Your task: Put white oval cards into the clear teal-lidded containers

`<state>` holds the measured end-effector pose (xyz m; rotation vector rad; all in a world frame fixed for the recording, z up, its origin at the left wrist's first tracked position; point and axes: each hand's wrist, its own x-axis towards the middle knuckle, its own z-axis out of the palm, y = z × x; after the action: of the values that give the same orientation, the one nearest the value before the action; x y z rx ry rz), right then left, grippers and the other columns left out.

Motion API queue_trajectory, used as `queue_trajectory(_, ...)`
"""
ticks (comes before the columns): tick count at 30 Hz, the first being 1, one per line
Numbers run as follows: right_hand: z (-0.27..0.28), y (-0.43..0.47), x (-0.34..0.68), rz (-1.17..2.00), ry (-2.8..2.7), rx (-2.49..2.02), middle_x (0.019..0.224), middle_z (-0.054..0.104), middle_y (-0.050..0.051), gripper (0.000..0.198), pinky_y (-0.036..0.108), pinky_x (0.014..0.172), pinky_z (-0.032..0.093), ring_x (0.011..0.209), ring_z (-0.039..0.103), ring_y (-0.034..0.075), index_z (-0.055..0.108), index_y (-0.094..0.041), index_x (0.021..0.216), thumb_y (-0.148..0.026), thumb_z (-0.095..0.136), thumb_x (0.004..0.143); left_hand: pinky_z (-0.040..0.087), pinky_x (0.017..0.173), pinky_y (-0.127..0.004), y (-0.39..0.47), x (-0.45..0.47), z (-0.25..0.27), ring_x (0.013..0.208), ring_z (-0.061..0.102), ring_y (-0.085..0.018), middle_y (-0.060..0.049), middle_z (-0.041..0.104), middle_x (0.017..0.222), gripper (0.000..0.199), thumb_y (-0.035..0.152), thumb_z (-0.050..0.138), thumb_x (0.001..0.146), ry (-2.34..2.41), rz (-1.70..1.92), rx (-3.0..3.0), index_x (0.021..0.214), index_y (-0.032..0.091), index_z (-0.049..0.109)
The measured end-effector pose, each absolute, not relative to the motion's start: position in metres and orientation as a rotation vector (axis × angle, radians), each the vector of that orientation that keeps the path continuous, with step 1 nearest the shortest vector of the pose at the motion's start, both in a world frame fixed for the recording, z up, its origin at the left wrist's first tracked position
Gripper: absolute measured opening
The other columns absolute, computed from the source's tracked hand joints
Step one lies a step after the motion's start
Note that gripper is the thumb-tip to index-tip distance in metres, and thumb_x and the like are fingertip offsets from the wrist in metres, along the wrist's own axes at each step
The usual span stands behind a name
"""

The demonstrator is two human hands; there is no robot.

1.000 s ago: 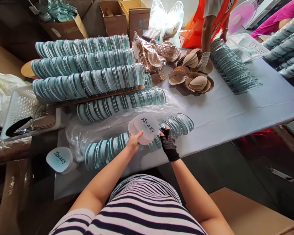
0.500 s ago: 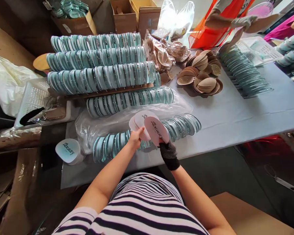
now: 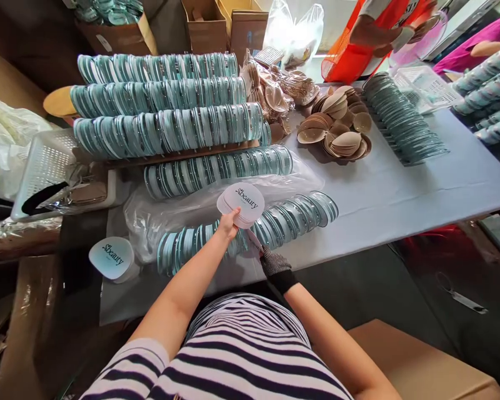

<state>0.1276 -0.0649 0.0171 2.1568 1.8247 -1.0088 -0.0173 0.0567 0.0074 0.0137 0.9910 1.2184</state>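
Note:
My bare left hand (image 3: 229, 223) grips a stack of pale pink rounded cards (image 3: 245, 201) whose top one reads "beauty". My right hand (image 3: 275, 262), in a black glove, pinches a single card (image 3: 254, 241), seen nearly edge-on. That card dips among the front row of clear, teal-tinted round pieces (image 3: 298, 218), which stand on edge side by side. Whether it touches the pieces around it cannot be made out. Another stack of "beauty" cards (image 3: 111, 259) lies at the table's left front corner.
Longer rows of the round pieces (image 3: 166, 130) fill the back left. Beige oval pads (image 3: 345, 143) lie in piles behind. A dark row (image 3: 404, 119) and a white basket (image 3: 431, 89) stand right. A person in an orange vest (image 3: 350, 47) works across the grey table (image 3: 383, 194).
My right hand has drawn one card off the stack and lowered it edge-on to the front row. The stack in my left hand now faces up. The person opposite has pulled their hands back.

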Motion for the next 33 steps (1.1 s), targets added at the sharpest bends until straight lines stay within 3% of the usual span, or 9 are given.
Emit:
queue_trajectory(5, 0.022, -0.047, 0.115, -0.936, 1.867, 2.208, 0.096, 0.070, 0.014, 0.031, 0.034, 0.072, 0.045, 0.088, 0.067, 0.026, 0.056, -0.018, 0.115, -0.038, 0.041, 0.096, 0.052, 0.098, -0.040, 0.053, -0.014, 0.013, 0.096, 0.070, -0.021, -0.007, 0.075, 0.102, 0.044, 0.001, 0.068, 0.075, 1.008, 1.237, 0.013, 0.116, 0.017, 0.066)
queue_trajectory(11, 0.012, -0.047, 0.114, -0.901, 1.941, 2.280, 0.104, 0.070, 0.012, 0.025, 0.029, 0.078, 0.045, 0.095, 0.066, 0.023, 0.060, -0.018, 0.109, -0.026, 0.040, 0.096, 0.051, 0.099, -0.039, 0.052, -0.018, 0.010, 0.102, 0.069, -0.022, -0.007, 0.074, 0.106, 0.048, 0.003, 0.072, 0.073, 0.976, 1.215, -0.008, 0.118, 0.019, 0.065)
queue_trajectory(17, -0.004, -0.023, 0.106, -1.045, 1.961, 2.265, 0.087, 0.068, 0.016, 0.015, 0.041, 0.082, 0.047, 0.088, 0.065, 0.027, 0.063, -0.017, 0.087, -0.019, 0.049, 0.091, 0.052, 0.099, -0.039, 0.048, -0.018, 0.007, 0.101, 0.069, -0.021, -0.008, 0.074, 0.104, 0.043, 0.003, 0.066, 0.077, 0.974, 1.218, -0.014, 0.118, 0.018, 0.064)
queue_trajectory(23, 0.013, -0.021, 0.119, -1.514, 1.838, 2.127, 0.061, 0.063, 0.004, 0.017, 0.028, 0.061, 0.050, 0.060, 0.061, 0.016, 0.062, -0.016, 0.077, -0.026, 0.053, 0.087, 0.049, 0.102, -0.042, 0.044, -0.013, 0.014, 0.109, 0.066, -0.024, -0.008, 0.073, 0.107, 0.043, 0.004, 0.073, 0.072, 1.042, 1.259, 0.001, 0.112, 0.018, 0.066)
queue_trajectory(26, 0.023, -0.007, 0.131, -1.356, 1.921, 2.444, 0.086, 0.069, 0.011, 0.029, 0.034, 0.077, 0.052, 0.081, 0.065, 0.020, 0.063, -0.016, 0.095, -0.037, 0.042, 0.092, 0.048, 0.103, -0.041, 0.043, -0.011, 0.017, 0.109, 0.066, -0.023, -0.007, 0.074, 0.105, 0.042, 0.004, 0.074, 0.071, 1.045, 1.267, 0.013, 0.110, 0.017, 0.067)
queue_trajectory(29, 0.033, 0.009, 0.139, -1.036, 2.187, 2.823, 0.125, 0.060, 0.016, 0.046, 0.039, 0.100, 0.044, 0.117, 0.055, 0.023, 0.052, -0.014, 0.127, -0.041, 0.037, 0.092, 0.048, 0.103, -0.041, 0.036, -0.013, 0.022, 0.108, 0.066, -0.023, -0.006, 0.074, 0.104, 0.041, 0.004, 0.074, 0.070, 1.019, 1.282, 0.038, 0.109, 0.018, 0.067)
queue_trajectory(33, 0.049, 0.008, 0.132, -0.725, 2.500, 2.609, 0.143, 0.044, 0.019, 0.059, 0.046, 0.111, 0.032, 0.136, 0.037, 0.029, 0.045, -0.009, 0.138, -0.037, 0.045, 0.087, 0.049, 0.101, -0.041, 0.022, -0.022, 0.026, 0.105, 0.067, -0.023, -0.006, 0.075, 0.100, 0.039, 0.004, 0.074, 0.068, 1.035, 1.312, 0.105, 0.105, 0.018, 0.068)
